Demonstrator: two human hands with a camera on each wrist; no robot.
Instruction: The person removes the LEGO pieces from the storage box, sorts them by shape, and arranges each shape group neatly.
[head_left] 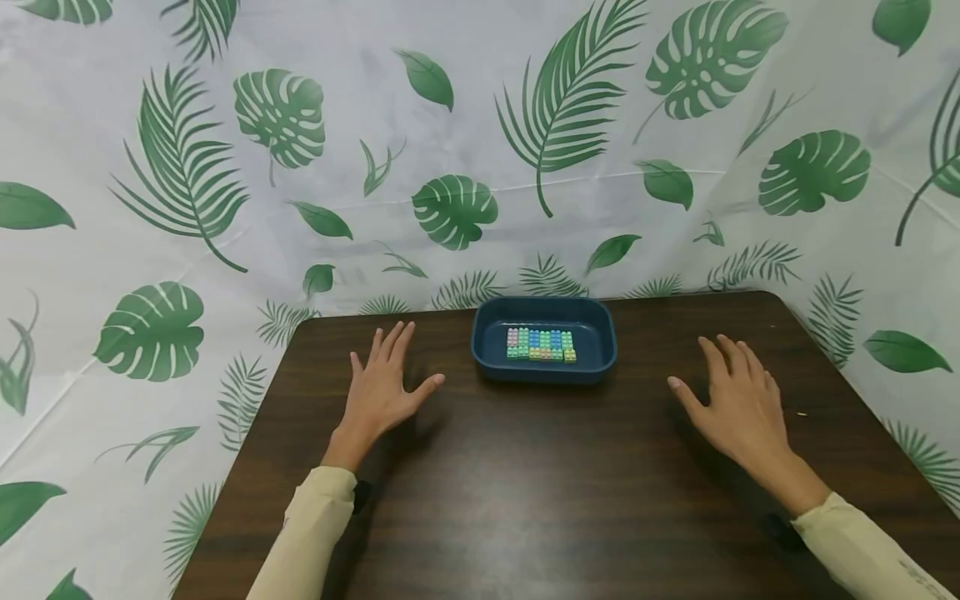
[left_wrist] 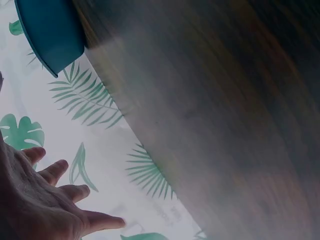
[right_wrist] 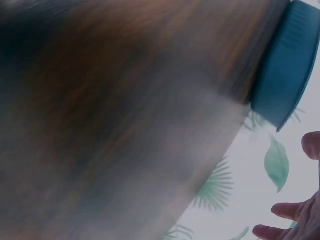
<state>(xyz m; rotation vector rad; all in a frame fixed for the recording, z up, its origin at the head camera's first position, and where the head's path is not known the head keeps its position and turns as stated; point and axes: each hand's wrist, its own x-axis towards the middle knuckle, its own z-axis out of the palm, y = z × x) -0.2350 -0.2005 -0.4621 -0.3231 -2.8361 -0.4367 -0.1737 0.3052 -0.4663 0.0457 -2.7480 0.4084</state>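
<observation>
Head view. One dark blue tray (head_left: 543,374), oblong, round-cornered, at the far edge of the dark wooden table (head_left: 540,475), between the two hands and touching neither. Within: one flat patch of small studded bricks (head_left: 540,342), pink, green, blue and yellow, lying on the tray floor (whether joined or merely set side by side cannot be told). One left hand (head_left: 382,390), fingers spread, holding nothing, near the tray's left end. One right hand (head_left: 738,408), likewise spread and holding nothing, a little farther from the right end. Behind: a white leaf-printed backdrop (head_left: 360,133).

Handling, by judgement: tray probably light, stiff plastic, smooth enough to slide; best taken by both short end walls, kept level so the bricks stay put. Bricks likely hard, light, not fragile; pinch singly by the sides, the outer ones first to hand.

Left wrist view. Left hand at lower left, fingers apart, nothing between them; tray wall at upper left, well clear of the fingertips.

Right wrist view. Right hand cut by the frame at lower right, visible fingers apart; tray at upper right, near but untouched.
</observation>
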